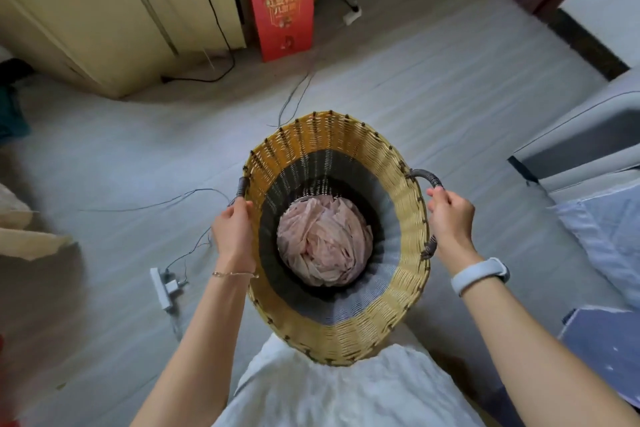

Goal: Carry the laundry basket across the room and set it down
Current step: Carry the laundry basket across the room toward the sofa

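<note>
A round woven laundry basket [408, 218], yellow at the rim and dark grey lower down, hangs in front of my body above the floor. Crumpled pink cloth [323, 239] lies at its bottom. My left hand [233, 232] is closed around the dark wrapped handle on the basket's left side. On the opposite side my right hand [450, 218] grips the other dark handle [427, 178]. A white band sits on my right wrist, a thin bracelet on my left.
A red paper bag [282, 7] stands against a cream cabinet [104, 10] ahead. Thin cables [294, 94] and a white power strip [161, 288] lie on the grey floor. A grey bed frame with bluish bedding [595, 163] is at the right.
</note>
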